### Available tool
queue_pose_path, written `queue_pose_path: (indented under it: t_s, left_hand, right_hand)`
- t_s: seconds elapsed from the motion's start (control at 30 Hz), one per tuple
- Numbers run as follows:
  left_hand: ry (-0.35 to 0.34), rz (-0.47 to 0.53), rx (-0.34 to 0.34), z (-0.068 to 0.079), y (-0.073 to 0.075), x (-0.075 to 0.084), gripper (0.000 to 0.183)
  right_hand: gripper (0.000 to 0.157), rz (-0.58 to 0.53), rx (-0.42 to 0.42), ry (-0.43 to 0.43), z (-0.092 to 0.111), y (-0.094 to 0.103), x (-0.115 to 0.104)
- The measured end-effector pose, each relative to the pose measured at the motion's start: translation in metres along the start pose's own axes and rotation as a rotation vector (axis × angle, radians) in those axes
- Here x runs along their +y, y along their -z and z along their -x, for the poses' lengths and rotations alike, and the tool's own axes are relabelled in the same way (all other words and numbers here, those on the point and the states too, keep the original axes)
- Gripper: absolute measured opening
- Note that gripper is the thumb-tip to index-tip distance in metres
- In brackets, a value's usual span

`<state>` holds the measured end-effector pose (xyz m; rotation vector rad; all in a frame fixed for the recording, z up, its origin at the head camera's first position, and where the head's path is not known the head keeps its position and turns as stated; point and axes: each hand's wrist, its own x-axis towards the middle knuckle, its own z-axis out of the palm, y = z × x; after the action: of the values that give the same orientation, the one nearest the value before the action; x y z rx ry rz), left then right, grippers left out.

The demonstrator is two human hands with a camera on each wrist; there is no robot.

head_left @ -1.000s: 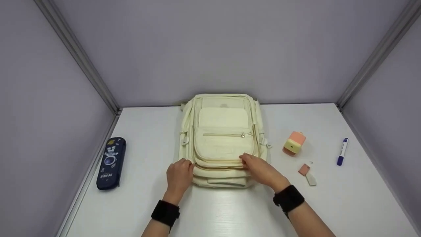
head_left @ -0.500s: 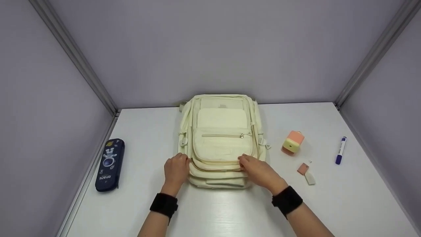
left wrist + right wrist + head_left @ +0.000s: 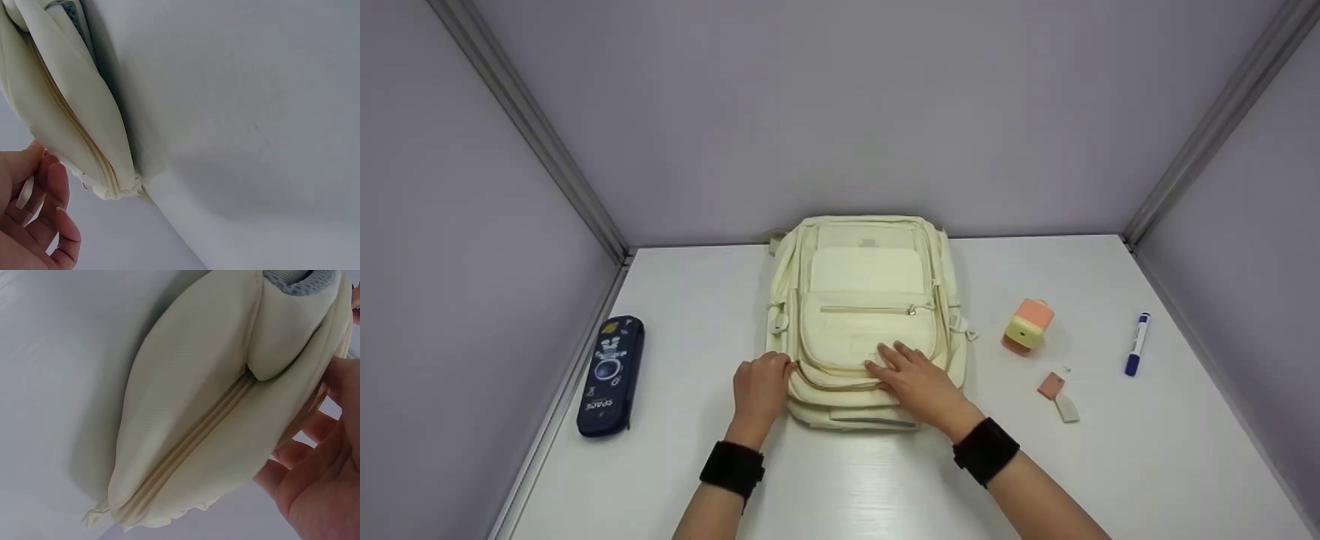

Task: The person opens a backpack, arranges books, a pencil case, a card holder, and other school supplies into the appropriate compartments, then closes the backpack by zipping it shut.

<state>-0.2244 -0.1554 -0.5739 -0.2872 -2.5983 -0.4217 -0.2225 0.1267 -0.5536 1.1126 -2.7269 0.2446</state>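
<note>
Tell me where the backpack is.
In the head view, the backpack lies mid-picture on the table, left hand and right hand at its near end.

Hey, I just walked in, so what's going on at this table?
A person is handling a cream fabric backpack that lies with its zippered front up on a white table. The left hand pinches at its lower left edge, a pale tab showing inside the hand. The right hand, fingers spread, rests on the lower front. A dark blue oblong case lies off to the left; a pink-and-yellow boxy object and a white-and-blue marker are to the right.
</note>
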Motion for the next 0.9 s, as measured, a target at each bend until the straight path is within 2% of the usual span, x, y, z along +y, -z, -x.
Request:
queue_pose_path:
  t_s: [0.23,0.43,0.9]
  left_hand:
    - [-0.002,-0.058,0.023,-0.01,-0.002,-0.004,0.02]
    - [0.007,-0.088,0.01,-0.024,-0.006,-0.005,0.021]
    - [-0.037,-0.134,0.069,-0.048,-0.014,-0.011,0.023]
  right_hand:
    - [0.033,-0.196,-0.092,-0.009,0.004,0.002,0.005]
    - [0.03,-0.3,-0.135,-0.002,0.01,0.009,0.008]
    - [0.029,-0.417,-0.217,0.002,0.022,0.021,0.014]
